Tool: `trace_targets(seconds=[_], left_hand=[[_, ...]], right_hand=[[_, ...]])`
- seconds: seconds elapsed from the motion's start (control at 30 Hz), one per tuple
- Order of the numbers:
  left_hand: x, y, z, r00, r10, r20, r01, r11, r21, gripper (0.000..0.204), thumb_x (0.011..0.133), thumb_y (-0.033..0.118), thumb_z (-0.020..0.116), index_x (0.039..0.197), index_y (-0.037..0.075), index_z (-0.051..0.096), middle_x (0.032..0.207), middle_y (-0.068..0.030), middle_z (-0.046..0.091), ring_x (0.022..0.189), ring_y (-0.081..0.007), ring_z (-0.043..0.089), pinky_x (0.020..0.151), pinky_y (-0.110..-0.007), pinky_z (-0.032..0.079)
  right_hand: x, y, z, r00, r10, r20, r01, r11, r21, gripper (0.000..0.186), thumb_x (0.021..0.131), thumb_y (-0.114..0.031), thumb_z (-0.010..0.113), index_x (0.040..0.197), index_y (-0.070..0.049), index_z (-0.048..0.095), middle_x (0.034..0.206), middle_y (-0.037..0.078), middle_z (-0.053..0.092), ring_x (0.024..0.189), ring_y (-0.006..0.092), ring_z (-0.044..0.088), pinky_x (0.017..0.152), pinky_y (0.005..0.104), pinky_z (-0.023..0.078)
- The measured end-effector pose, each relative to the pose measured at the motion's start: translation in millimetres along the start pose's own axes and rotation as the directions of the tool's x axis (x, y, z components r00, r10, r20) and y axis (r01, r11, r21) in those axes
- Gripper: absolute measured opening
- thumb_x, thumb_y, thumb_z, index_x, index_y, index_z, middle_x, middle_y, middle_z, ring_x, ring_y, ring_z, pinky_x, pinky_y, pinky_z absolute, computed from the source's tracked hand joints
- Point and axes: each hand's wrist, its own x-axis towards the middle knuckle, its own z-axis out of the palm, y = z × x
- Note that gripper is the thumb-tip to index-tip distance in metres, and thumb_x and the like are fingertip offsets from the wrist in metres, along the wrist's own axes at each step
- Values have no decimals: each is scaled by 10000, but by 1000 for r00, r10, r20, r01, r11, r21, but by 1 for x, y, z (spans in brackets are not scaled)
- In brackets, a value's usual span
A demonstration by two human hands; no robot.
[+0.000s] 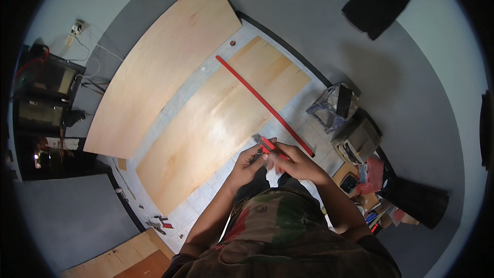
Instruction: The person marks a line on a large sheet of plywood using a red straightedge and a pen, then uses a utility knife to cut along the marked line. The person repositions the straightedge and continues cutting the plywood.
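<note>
In front of my waist both hands come together around a small red hand tool [267, 145] with a dark grey tip; its exact kind is hard to make out. My left hand [246, 167] has its fingers closed at the tool's left side. My right hand [298, 162] grips it from the right, slightly blurred. Beyond them a large plywood sheet [206, 128] lies flat on the tiled floor. A long red straight bar [262, 100] rests across the sheet, its near end close to my right hand.
Another plywood panel [164, 67] leans on the far left wall. At right stand a stained step stool [334, 105], a boxy appliance [357, 139] and a black bin [419, 201] near clutter. Several small tools [160, 224] lie on the floor at left, below a black cabinet [43, 118].
</note>
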Motion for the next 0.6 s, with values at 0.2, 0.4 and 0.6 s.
trace_targets(seconds=[0.2,0.4,0.6], left_hand=[[27,-59,-98,963,-246,-107,231,964,-130,473,1090,174,704,1544,72,624,887,44,656,862,-57,591,825,-259,489],[4,-331,-269,765,-503,-402,632,704,323,753,854,540,917,1391,42,740,953,-139,819,807,-182,757,752,-348,606],[-37,-570,-461,462,-702,-543,828,121,548,822,889,745,754,1346,62,754,1290,-199,777,1215,-382,734,1061,-472,571]], right_hand=[[102,88,-26,996,-5,-91,23,981,192,342,1135,-177,578,1427,-30,478,958,110,766,800,204,780,688,338,629],[180,265,-88,641,487,-594,-422,869,258,210,900,-8,638,1108,16,630,851,158,739,594,250,734,485,382,579],[325,499,-185,767,144,-625,-594,526,-608,280,919,-268,746,1081,-53,667,944,232,754,915,487,737,798,582,577]])
